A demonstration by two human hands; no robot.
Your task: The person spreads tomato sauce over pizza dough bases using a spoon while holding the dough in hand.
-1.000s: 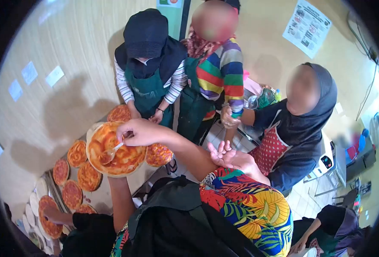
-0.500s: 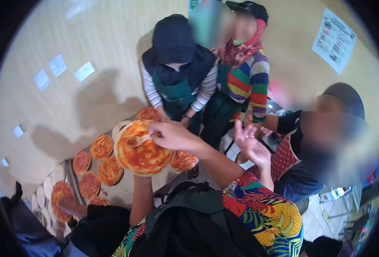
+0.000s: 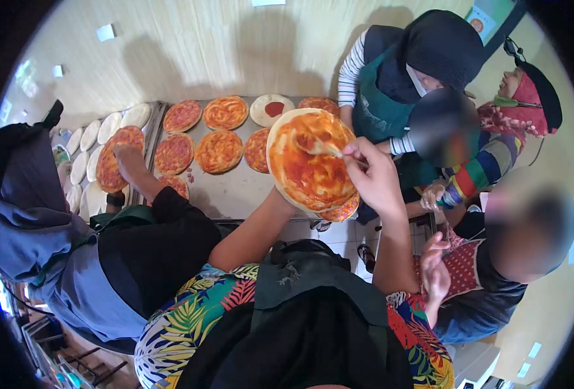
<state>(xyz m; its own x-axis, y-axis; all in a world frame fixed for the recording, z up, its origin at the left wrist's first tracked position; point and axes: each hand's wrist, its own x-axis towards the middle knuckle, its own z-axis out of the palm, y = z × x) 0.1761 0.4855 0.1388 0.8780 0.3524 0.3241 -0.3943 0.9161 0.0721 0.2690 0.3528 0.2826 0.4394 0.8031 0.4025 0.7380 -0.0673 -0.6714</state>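
Note:
A round dough base (image 3: 300,175) covered in red-orange sauce is held up in front of me. My left hand (image 3: 285,198) is beneath it, its fingers hidden by the base; only the wrist and forearm show clearly. Above the sauce, my right hand (image 3: 369,170) pinches the handle of a spoon (image 3: 322,148), whose bowl rests on the sauced surface near its upper part. Part of another topped base (image 3: 340,210) shows just below the held one.
Several sauced bases lie on a metal table (image 3: 219,193) along the wall. Plain dough rounds (image 3: 110,126) are at the left, where a co-worker's hand (image 3: 128,159) touches a sauced base. Other people stand at the right, one hand (image 3: 435,269) raised near my right arm.
The view has swung left, bringing more of the table and the left co-worker into sight. The spoon stays on the sauce in my right hand.

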